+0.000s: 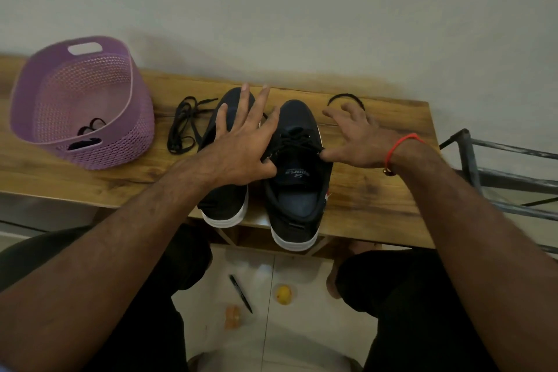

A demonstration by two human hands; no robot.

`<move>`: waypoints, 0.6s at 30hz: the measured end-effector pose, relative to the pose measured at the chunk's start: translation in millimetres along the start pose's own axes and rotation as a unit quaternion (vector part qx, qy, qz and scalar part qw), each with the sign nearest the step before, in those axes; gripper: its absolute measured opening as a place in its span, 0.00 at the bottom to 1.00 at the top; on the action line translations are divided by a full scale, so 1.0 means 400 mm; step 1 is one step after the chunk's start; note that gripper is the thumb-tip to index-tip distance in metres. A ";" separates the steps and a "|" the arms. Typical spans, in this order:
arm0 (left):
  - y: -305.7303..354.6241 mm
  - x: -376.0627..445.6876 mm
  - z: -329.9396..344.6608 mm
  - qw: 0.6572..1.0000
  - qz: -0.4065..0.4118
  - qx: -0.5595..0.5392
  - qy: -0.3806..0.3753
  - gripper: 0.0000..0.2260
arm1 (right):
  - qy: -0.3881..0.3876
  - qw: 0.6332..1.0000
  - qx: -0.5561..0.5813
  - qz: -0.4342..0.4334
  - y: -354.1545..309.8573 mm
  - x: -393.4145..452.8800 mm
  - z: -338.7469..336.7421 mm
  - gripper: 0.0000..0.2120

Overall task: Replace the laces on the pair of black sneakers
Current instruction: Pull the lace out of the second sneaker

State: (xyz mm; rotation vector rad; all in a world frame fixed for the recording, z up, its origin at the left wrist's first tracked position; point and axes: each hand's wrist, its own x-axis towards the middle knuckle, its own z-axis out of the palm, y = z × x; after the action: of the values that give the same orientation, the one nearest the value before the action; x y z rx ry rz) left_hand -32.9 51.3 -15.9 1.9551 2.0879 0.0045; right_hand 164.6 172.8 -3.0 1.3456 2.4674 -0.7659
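Left hand (241,142) spread flat, right hand (359,139) splayed, thumbs at the laced sneaker (297,172): best steady it and pull evenly.

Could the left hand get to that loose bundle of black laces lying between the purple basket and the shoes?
Probably yes. The loose laces lie bare on the wooden table just left of the left hand, which rests fingers spread on the left sneaker. Nothing lies between them; the purple basket stands farther left.

Wooden table (371,205) bore two sneakers (297,178), basket (81,106), lace bundle (184,124), loose lace (344,98).
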 end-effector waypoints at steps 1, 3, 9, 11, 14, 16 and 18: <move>0.000 0.000 0.001 1.000 0.000 0.000 -0.004 0.46 | -0.006 1.000 0.006 -0.005 0.000 -0.002 0.000 0.42; -0.001 0.000 0.002 1.000 0.007 -0.009 -0.002 0.46 | -0.003 1.000 0.014 -0.025 -0.008 -0.008 0.000 0.36; 0.021 -0.001 0.023 0.991 0.031 -0.104 0.081 0.34 | -0.001 0.997 0.004 -0.077 -0.032 -0.024 -0.009 0.18; 0.041 -0.002 0.035 0.986 0.024 -0.097 0.130 0.25 | -0.001 0.997 0.002 -0.083 -0.038 -0.027 -0.006 0.17; 0.064 0.001 0.042 0.987 0.007 -0.032 0.160 0.18 | 0.002 0.997 0.014 -0.081 -0.038 -0.023 0.001 0.22; 0.077 -0.001 0.047 0.986 0.005 0.010 0.166 0.15 | 0.000 0.996 0.019 -0.082 -0.036 -0.023 0.005 0.27; 0.087 -0.004 0.052 0.985 -0.011 0.038 0.170 0.12 | 0.003 0.996 0.016 -0.084 -0.035 -0.021 0.008 0.27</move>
State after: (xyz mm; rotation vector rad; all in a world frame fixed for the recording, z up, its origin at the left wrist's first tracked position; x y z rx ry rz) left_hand 5.6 48.7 -28.8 2.0981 2.3500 0.2772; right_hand 157.6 158.9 2.8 1.1616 2.6097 -0.8423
